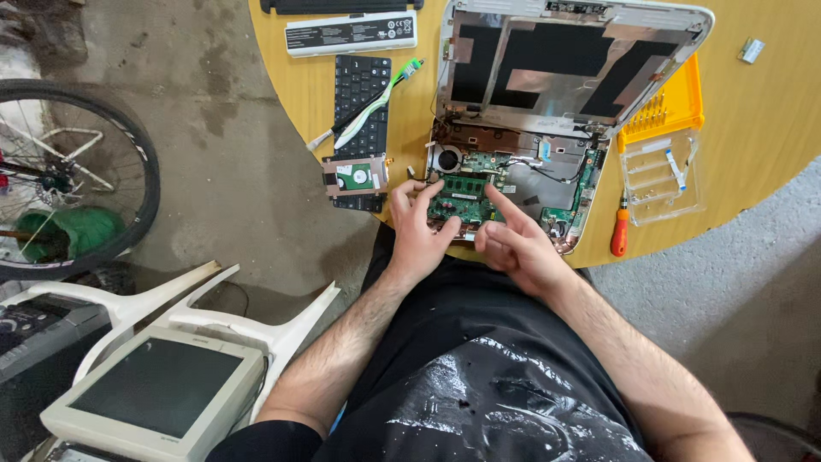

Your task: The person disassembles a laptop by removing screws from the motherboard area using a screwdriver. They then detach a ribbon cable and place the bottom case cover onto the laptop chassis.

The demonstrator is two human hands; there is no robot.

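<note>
While I lean over the near edge of the round wooden table (770,111), both my hands rest on the opened laptop base (513,184). My left hand (419,227) has its fingers spread and pressing on the left end of the green memory module (457,198), thumb at its near edge; nothing is clenched, the fingers just pinch lightly at the board's side. My right hand (513,244) lies just right of it, index finger stretched out and touching the module's right end, the other fingers curled loosely on nothing. The module sits flat in the middle of the base, just near of the round cooling fan (446,159). The laptop lid (569,64), stripped to its silver and black inner shell, stands far of the base.

Right of the laptop, a yellow screwdriver-bit tray (676,107) holds a row of small bits along its left side. Just near of it lies a clear plastic case (663,175) with a few pale flat ribbon cables inside. An orange-handled screwdriver (619,227) lies beside the case, at the table edge.

To the left, a hard drive (355,178) in its bracket rests on the near end of a detached black keyboard (361,111), with a laptop battery (351,34) farther off.
</note>
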